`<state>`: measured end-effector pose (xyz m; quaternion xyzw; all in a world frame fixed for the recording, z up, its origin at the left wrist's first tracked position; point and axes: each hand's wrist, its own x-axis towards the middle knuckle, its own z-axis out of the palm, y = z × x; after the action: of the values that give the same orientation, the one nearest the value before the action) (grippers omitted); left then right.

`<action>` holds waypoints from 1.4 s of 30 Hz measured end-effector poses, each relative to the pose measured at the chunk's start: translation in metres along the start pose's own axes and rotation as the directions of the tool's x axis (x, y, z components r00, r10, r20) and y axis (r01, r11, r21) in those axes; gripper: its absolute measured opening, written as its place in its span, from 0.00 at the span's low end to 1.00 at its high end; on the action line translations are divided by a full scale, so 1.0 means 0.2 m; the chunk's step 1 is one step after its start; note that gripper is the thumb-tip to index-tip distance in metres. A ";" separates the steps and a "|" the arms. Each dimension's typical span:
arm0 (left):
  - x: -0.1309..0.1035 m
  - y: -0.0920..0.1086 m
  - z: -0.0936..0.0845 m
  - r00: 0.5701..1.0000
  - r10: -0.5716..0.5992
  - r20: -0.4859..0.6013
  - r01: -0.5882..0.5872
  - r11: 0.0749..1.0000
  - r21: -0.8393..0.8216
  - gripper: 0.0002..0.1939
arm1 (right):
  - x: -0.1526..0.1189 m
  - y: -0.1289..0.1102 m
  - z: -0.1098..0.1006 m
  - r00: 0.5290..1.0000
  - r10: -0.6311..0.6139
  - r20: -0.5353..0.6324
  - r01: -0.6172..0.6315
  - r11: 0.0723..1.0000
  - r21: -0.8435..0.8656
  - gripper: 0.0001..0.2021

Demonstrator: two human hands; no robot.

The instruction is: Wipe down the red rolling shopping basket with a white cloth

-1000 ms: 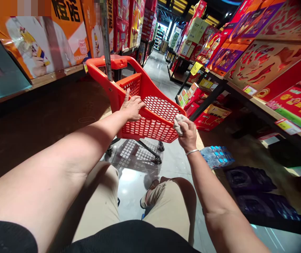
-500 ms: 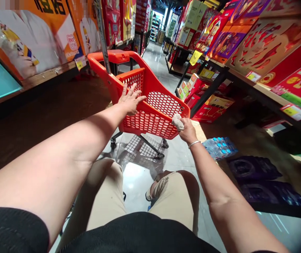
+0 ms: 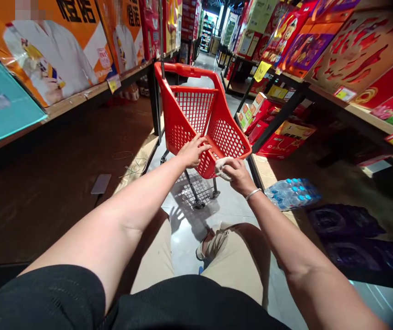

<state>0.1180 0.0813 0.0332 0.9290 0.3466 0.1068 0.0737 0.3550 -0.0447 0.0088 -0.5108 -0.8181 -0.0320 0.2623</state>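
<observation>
A red plastic shopping cart [image 3: 199,110] stands in front of my knees, in the aisle between 2 rows of shelving. Its lattice basket narrows toward me, and its push handle [image 3: 191,71] is at the far end. At the basket's near end, my right hand [image 3: 239,176] grips a crumpled grayish-white cloth [image 3: 222,168], fingers closed around it, with the cloth against the rim or just beside it. My left hand [image 3: 193,152] lies over the basket's near left rim, fingers slightly bent; I cannot tell whether they clasp the plastic.

A silver bracelet [image 3: 253,194] circles my right wrist. Below the basket, dark caster wheels [image 3: 198,204] stand on glossy gray floor tiles [image 3: 244,211], where the lattice casts a grid of shadow. Nearer still are my beige trousers [image 3: 237,256] and black top [image 3: 182,305].

To the right, a shrink-wrapped pack of water bottles [image 3: 292,193] with blue caps sits low, beside dark purple packs [image 3: 347,224]. Red gift boxes [image 3: 287,140] stand under the shelf, and a yellow tag [image 3: 261,71] hangs from its edge. To the left, large orange cartons [image 3: 90,43] and a teal box [image 3: 4,103] line the shelf; beneath them lie a white flat object [image 3: 101,184] and a thin cable [image 3: 137,164].
</observation>
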 end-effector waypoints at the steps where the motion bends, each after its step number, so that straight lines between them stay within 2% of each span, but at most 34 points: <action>1: 0.00 -0.06 -0.01 1.000 0.006 0.002 -0.006 1.000 -0.007 0.35 | -0.03 0.03 -0.01 0.999 0.050 -0.011 -0.050 0.997 -0.058 0.12; 4: 0.01 -0.19 -0.03 0.999 0.037 -0.001 -0.037 0.999 -0.040 0.30 | -0.09 0.07 0.00 0.968 0.194 -0.162 -0.215 0.968 -0.129 0.12; 6: 0.01 -0.24 -0.04 0.998 0.051 -0.023 -0.053 0.997 -0.062 0.28 | -0.06 0.03 0.04 0.942 0.219 -0.256 -0.256 0.959 -0.121 0.12; 8: 0.00 -0.25 -0.03 0.997 0.053 -0.061 -0.058 0.995 -0.080 0.26 | 0.00 -0.06 0.13 0.937 0.198 -0.287 -0.238 0.965 -0.111 0.13; 12: 0.00 -0.25 -0.01 0.994 0.019 -0.111 -0.031 0.994 -0.103 0.23 | 0.09 -0.25 0.40 0.976 0.128 -0.176 -0.157 0.974 -0.160 0.19; 15: 0.00 -0.24 0.00 0.996 0.016 -0.087 -0.025 0.994 -0.110 0.32 | 0.05 -0.30 0.59 0.987 0.140 -0.075 -0.153 0.964 -0.216 0.21; 17: 0.00 -0.24 0.01 0.998 0.017 -0.062 -0.024 0.993 -0.113 0.37 | 0.00 -0.30 0.65 0.988 0.153 0.028 -0.141 0.959 -0.246 0.22; 19: 0.00 -0.24 0.01 0.999 0.017 -0.047 -0.022 0.993 -0.120 0.40 | -0.02 -0.30 0.65 0.982 0.159 0.102 -0.125 0.954 -0.274 0.22; 20: 0.00 -0.24 0.02 0.999 0.019 -0.044 -0.025 0.992 -0.126 0.40 | -0.01 -0.30 0.63 0.983 0.156 0.093 -0.123 0.949 -0.289 0.23; 23: 0.00 -0.23 0.04 0.997 0.045 -0.057 -0.053 0.988 -0.148 0.40 | 0.08 -0.31 0.52 0.990 0.103 -0.094 -0.128 0.936 -0.328 0.25; 25: 0.00 -0.23 0.06 0.994 0.067 -0.083 -0.080 0.983 -0.164 0.39 | 0.14 -0.32 0.48 0.974 0.070 -0.218 -0.145 0.924 -0.353 0.24; 27: 0.00 -0.23 0.07 0.992 0.079 -0.103 -0.097 0.979 -0.180 0.37 | 0.16 -0.33 0.49 0.966 0.081 -0.247 -0.174 0.906 -0.385 0.22; 29: -0.01 -0.22 0.07 0.992 0.070 -0.102 -0.090 0.975 -0.201 0.38 | 0.12 -0.34 0.56 0.980 0.126 -0.155 -0.180 0.892 -0.415 0.20; 32: -0.02 -0.22 0.07 0.995 0.039 -0.096 -0.061 0.969 -0.238 0.41 | 0.00 -0.36 0.66 0.971 0.221 0.095 -0.164 0.897 -0.411 0.18; 34: -0.03 -0.22 0.06 0.992 0.049 -0.115 -0.077 0.964 -0.253 0.41 | -0.05 -0.35 0.65 0.964 0.229 0.138 -0.163 0.912 -0.377 0.19; 35: -0.04 -0.22 0.06 0.990 0.059 -0.128 -0.090 0.962 -0.256 0.40 | -0.05 -0.34 0.62 0.974 0.204 0.101 -0.156 0.923 -0.351 0.20; 37: -0.05 -0.23 0.06 0.987 0.062 -0.149 -0.100 0.960 -0.260 0.39 | -0.02 -0.31 0.51 0.993 0.109 -0.050 -0.119 0.953 -0.280 0.21; 40: -0.07 -0.24 0.06 0.987 0.027 -0.159 -0.070 0.959 -0.273 0.37 | 0.03 -0.24 0.39 0.957 0.033 -0.289 -0.093 0.976 -0.197 0.19; 42: -0.08 -0.24 0.05 0.985 0.012 -0.169 -0.061 0.956 -0.286 0.35 | 0.02 -0.19 0.41 0.940 0.063 -0.337 -0.125 0.978 -0.168 0.18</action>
<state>0.0788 0.1068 0.0102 0.9022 0.3151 0.2347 0.1779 0.2889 -0.0335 -0.0509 -0.5592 -0.7306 -0.1810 0.3475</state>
